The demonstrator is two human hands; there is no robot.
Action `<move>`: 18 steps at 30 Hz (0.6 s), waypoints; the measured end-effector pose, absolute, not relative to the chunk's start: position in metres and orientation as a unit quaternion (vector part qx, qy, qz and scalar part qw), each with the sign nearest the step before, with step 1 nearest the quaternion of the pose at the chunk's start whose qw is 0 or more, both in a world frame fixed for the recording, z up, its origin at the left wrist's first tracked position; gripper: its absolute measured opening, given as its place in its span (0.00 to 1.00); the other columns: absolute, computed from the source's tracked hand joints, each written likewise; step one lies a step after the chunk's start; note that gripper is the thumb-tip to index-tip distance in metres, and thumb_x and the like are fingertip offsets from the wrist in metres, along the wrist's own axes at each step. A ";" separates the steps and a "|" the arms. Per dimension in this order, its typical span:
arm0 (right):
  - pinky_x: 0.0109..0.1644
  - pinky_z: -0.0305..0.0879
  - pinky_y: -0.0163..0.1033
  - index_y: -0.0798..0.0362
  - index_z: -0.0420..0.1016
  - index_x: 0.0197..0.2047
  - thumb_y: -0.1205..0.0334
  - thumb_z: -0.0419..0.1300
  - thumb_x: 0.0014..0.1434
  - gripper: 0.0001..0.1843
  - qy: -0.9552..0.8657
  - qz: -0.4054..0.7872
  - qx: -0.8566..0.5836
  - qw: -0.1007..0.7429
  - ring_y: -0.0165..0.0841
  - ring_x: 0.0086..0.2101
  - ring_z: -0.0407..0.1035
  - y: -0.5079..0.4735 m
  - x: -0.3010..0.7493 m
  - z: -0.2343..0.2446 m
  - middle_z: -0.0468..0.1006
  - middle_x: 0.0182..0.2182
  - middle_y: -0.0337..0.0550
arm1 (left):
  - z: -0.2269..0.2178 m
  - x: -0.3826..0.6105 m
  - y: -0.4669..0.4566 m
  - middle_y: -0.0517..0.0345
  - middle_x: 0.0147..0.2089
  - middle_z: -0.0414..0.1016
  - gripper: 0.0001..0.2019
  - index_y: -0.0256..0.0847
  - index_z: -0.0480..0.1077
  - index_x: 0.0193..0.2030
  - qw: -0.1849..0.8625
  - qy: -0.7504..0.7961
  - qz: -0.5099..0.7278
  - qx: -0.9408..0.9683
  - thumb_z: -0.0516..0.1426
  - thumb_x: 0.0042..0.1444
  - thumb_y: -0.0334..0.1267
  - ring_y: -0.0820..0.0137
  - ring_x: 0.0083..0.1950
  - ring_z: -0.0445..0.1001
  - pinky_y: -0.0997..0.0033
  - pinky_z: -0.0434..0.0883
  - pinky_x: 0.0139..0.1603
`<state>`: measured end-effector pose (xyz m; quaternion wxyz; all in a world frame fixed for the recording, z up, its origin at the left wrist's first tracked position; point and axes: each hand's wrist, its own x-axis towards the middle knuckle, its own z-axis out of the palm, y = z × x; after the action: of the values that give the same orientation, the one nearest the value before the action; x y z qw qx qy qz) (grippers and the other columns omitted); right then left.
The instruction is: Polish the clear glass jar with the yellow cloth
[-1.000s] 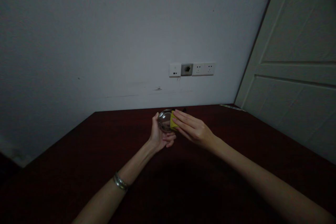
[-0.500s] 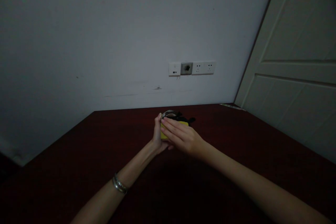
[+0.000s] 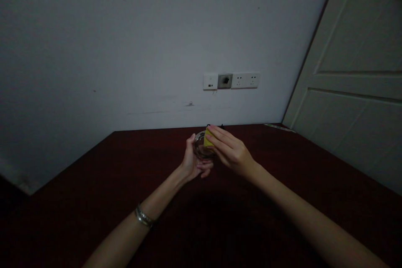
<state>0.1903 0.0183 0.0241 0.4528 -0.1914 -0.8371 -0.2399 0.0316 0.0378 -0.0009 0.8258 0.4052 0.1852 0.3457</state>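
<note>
My left hand (image 3: pixel 191 161) is closed round the side and underside of a shiny round dish (image 3: pixel 200 147). I cannot make out whether the dish is glass or metal. In my right hand (image 3: pixel 234 150) a folded yellow cloth (image 3: pixel 207 138) is pinched and lies against the right part of the dish's face. Part of the dish is hidden behind the cloth and fingers. Small black bits stick out above the right fingers, and I cannot tell what they belong to. Both hands are raised in front of me over the table.
A dark red table (image 3: pixel 150 150) reaches back to a pale wall (image 3: pixel 141 50). Several sockets and switches (image 3: pixel 240 80) are set in the wall. A panelled white door (image 3: pixel 354 71) stands on the right. A thin printed strip (image 3: pixel 279 127) lies at the table's far right corner.
My right hand has moved right and slightly up with the yellow cloth, which uncovers more of the dish's face. The left hand stays in nearly the same place, with its lower fingers showing more.
</note>
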 end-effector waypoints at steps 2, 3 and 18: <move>0.58 0.68 0.51 0.65 0.67 0.56 0.75 0.56 0.59 0.21 -0.837 -0.236 -0.188 0.456 0.43 0.61 0.58 0.017 0.192 0.022 0.69 0.56 0.63 | 0.002 0.029 0.037 0.67 0.13 0.54 0.35 0.38 0.64 0.21 0.826 0.176 0.356 0.401 0.40 0.49 0.71 0.81 0.10 0.44 0.77 0.57 0.06; 0.58 0.68 0.51 0.66 0.67 0.56 0.76 0.56 0.59 0.21 -0.840 -0.234 -0.184 0.454 0.43 0.61 0.57 0.016 0.192 0.021 0.69 0.56 0.64 | 0.004 0.028 0.036 0.67 0.13 0.54 0.35 0.38 0.64 0.22 0.825 0.176 0.362 0.396 0.40 0.49 0.71 0.81 0.10 0.44 0.77 0.57 0.06; 0.58 0.68 0.50 0.64 0.71 0.52 0.75 0.52 0.61 0.17 -0.839 -0.250 -0.206 0.438 0.41 0.58 0.62 0.019 0.178 0.030 0.73 0.52 0.61 | -0.003 0.041 0.035 0.65 0.12 0.54 0.35 0.40 0.59 0.17 0.824 0.243 0.372 0.352 0.39 0.47 0.73 0.80 0.09 0.46 0.77 0.55 0.05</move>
<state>0.1781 0.0193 0.0304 0.4378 -0.2058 -0.8386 -0.2503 0.0412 0.0354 -0.0033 0.8241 0.3518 0.2426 0.3718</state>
